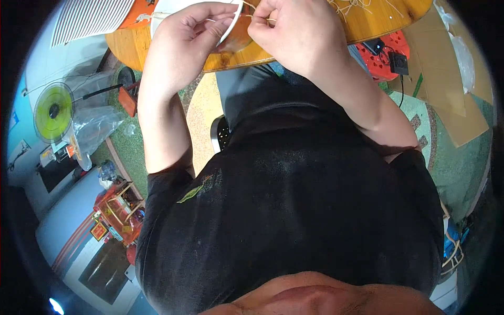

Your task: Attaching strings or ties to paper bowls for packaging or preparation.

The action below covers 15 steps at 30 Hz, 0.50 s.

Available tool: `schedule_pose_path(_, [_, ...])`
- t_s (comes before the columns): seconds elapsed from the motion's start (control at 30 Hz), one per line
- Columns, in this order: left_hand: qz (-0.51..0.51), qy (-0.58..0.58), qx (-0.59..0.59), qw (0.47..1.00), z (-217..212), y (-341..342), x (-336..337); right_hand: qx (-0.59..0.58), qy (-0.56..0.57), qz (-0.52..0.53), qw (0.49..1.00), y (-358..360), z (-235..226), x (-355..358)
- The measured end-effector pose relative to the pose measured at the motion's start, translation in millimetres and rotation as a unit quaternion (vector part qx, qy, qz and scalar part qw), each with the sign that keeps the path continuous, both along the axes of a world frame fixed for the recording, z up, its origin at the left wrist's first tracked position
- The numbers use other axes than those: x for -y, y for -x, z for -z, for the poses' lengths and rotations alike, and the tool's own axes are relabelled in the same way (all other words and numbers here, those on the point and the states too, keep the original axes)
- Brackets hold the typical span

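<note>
Both hands are over the near edge of a wooden table [126,50]. My left hand [181,50] is closed on a thin white piece with a curved rim [237,22], its thumb lying along the inner side. I cannot make out the piece's full shape, as the picture's top edge cuts it off. Close beside that rim, my right hand [302,37] pinches a thin tan cord [249,16] between thumb and fingers. A loose tangle of similar cord [354,6] lies on the table beyond the right hand.
A white ribbed panel [92,18] and an orange sheet [137,16] are at the upper left. On a red stool [401,44] at the right sit a black phone [374,46] and a small black box [398,63]. Cardboard [443,68] stands farther right; a green fan [53,111] is left.
</note>
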<state>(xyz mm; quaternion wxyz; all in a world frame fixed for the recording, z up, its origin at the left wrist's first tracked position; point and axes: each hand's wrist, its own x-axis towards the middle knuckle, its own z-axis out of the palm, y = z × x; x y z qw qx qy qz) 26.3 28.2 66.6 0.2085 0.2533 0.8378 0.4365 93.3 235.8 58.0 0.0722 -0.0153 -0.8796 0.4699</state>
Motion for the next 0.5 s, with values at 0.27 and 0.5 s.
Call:
schedule_pose_path(0.27, [-0.013, -0.012, 0.019, 1.000, -2, -4, -3, 0.015, -0.007, -0.008, 1.000, -1, -11, 1])
schedule_pose_path(0.5, [-0.013, -0.002, -0.003, 1.000, -2, -3, -5, -0.026, 0.030, -0.034, 0.999, 0, -4, 0])
